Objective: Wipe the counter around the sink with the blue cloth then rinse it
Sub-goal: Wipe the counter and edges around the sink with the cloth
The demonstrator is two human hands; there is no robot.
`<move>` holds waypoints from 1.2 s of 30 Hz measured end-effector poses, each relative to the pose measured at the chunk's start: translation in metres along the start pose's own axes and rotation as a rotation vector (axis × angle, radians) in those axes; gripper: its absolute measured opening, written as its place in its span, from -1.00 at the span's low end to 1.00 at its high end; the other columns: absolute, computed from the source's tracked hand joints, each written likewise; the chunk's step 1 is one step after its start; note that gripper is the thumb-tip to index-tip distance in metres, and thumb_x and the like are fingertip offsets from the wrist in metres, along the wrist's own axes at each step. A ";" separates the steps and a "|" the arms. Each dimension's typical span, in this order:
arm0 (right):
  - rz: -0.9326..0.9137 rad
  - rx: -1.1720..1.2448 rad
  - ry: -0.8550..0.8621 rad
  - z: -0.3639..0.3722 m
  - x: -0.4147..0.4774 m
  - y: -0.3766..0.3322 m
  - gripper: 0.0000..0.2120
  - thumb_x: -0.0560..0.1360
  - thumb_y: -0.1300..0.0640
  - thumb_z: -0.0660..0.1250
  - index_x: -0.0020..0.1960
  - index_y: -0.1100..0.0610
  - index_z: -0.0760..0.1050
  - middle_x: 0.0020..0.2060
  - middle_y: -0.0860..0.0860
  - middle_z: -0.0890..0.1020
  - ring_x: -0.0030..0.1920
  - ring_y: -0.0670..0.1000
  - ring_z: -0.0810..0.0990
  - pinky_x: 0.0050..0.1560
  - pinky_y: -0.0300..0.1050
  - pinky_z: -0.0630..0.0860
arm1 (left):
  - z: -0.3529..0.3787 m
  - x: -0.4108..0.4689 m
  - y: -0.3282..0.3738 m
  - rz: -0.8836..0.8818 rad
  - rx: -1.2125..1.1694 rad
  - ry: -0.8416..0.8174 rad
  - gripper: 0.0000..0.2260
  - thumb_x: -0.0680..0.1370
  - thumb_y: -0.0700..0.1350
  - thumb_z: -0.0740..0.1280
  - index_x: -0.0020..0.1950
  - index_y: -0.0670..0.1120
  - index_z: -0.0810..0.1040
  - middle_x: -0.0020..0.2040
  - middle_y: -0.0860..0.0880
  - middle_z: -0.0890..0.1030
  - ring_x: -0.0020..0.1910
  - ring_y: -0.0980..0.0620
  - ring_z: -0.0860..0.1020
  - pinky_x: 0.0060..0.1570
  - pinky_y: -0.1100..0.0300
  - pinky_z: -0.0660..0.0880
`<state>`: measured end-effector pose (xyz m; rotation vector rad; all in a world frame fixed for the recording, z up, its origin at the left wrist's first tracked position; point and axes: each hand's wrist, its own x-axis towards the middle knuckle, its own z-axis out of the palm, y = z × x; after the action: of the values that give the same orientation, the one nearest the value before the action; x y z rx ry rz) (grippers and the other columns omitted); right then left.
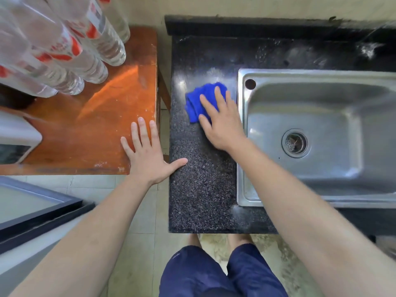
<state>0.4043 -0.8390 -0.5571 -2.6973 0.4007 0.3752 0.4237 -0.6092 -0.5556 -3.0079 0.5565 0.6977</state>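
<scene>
A crumpled blue cloth (198, 101) lies on the dark speckled counter (199, 189), just left of the steel sink (321, 133). My right hand (222, 123) presses flat on the cloth with straight, spread fingers and covers its right part. My left hand (147, 155) rests flat with fingers spread on the corner of the orange wooden table (90, 125), its thumb reaching onto the counter's left edge. The sink basin has a round drain strainer (295, 143) and holds nothing else.
Several clear plastic bottles (64, 43) with red labels stand at the table's back left. A white appliance (15, 138) sits at the table's left edge. A narrow gap separates table and counter. A dark-framed panel (32, 206) lies lower left. The counter behind the sink looks wet.
</scene>
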 end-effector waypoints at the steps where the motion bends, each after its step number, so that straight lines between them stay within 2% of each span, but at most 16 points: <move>1: -0.006 0.013 -0.018 0.005 -0.008 -0.001 -0.45 0.67 -0.14 0.07 0.62 -0.04 0.11 0.63 0.16 0.00 0.60 0.30 -0.10 0.59 0.17 -0.10 | 0.000 0.001 0.000 0.000 0.001 -0.003 0.24 0.25 0.70 0.02 0.60 -0.11 -0.32 0.61 -0.19 -0.31 0.59 -0.21 -0.30 0.45 -0.39 -0.20; 5: -0.001 -0.039 -0.068 -0.004 0.010 0.002 -0.43 0.67 -0.18 0.01 0.64 -0.07 0.04 0.64 0.12 -0.06 0.61 0.27 -0.16 0.59 0.17 -0.13 | -0.001 0.000 -0.001 0.011 -0.017 -0.035 0.24 0.25 0.69 0.03 0.60 -0.11 -0.32 0.61 -0.18 -0.33 0.58 -0.20 -0.33 0.46 -0.39 -0.21; 8: -0.003 -0.086 -0.044 -0.019 0.054 0.000 -0.43 0.67 -0.18 0.00 0.64 -0.06 0.04 0.63 0.14 -0.05 0.60 0.31 -0.12 0.57 0.18 -0.09 | -0.003 0.001 0.000 0.006 -0.019 -0.051 0.24 0.26 0.69 0.04 0.59 -0.11 -0.35 0.59 -0.18 -0.36 0.57 -0.20 -0.36 0.45 -0.38 -0.24; 13: 0.064 -0.055 -0.013 -0.037 0.129 -0.028 -0.41 0.67 -0.19 -0.05 0.65 -0.08 -0.05 0.63 0.15 -0.07 0.60 0.29 -0.19 0.59 0.17 -0.14 | -0.001 0.004 -0.003 0.010 0.006 -0.072 0.23 0.26 0.70 -0.03 0.55 -0.10 -0.46 0.56 -0.18 -0.45 0.55 -0.21 -0.42 0.45 -0.37 -0.26; 18: 0.106 -0.100 0.046 -0.028 0.157 -0.053 -0.42 0.67 -0.17 -0.07 0.65 -0.04 -0.05 0.62 0.20 -0.04 0.59 0.35 -0.14 0.57 0.21 -0.13 | -0.001 0.007 -0.004 0.006 0.029 -0.074 0.22 0.26 0.70 -0.05 0.48 -0.08 -0.58 0.54 -0.18 -0.49 0.53 -0.22 -0.44 0.44 -0.36 -0.28; 22: 0.059 -0.071 0.060 -0.015 0.124 -0.048 -0.43 0.68 -0.15 -0.03 0.64 -0.03 0.02 0.62 0.19 -0.01 0.59 0.34 -0.10 0.57 0.20 -0.08 | -0.002 0.005 -0.005 0.003 0.004 -0.098 0.22 0.25 0.70 -0.03 0.49 -0.07 -0.57 0.53 -0.17 -0.50 0.52 -0.21 -0.46 0.44 -0.36 -0.31; 26: 0.007 0.008 0.077 0.012 0.034 -0.028 -0.45 0.67 -0.15 0.05 0.62 -0.02 0.14 0.62 0.20 0.02 0.59 0.34 -0.07 0.57 0.23 -0.06 | -0.004 0.005 -0.004 -0.001 0.000 -0.093 0.23 0.25 0.69 -0.03 0.53 -0.09 -0.49 0.55 -0.18 -0.46 0.54 -0.22 -0.43 0.45 -0.37 -0.27; 30: -0.027 0.009 0.054 0.039 -0.053 -0.009 -0.45 0.66 -0.16 0.09 0.61 -0.06 0.16 0.63 0.15 0.01 0.60 0.30 -0.09 0.58 0.21 -0.08 | -0.004 0.005 -0.003 0.000 -0.001 -0.092 0.23 0.25 0.68 -0.02 0.55 -0.10 -0.46 0.56 -0.19 -0.45 0.54 -0.22 -0.42 0.45 -0.37 -0.26; 36: -0.060 -0.039 0.065 0.037 -0.038 -0.013 -0.41 0.63 -0.21 0.09 0.61 -0.06 0.16 0.63 0.16 0.02 0.60 0.31 -0.10 0.57 0.25 -0.09 | -0.004 0.004 -0.003 -0.006 0.010 -0.085 0.24 0.24 0.68 -0.01 0.57 -0.11 -0.43 0.57 -0.19 -0.43 0.55 -0.22 -0.40 0.45 -0.37 -0.25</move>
<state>0.3664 -0.8041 -0.5737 -2.7586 0.3326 0.2817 0.4299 -0.6085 -0.5538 -2.9526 0.5461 0.8151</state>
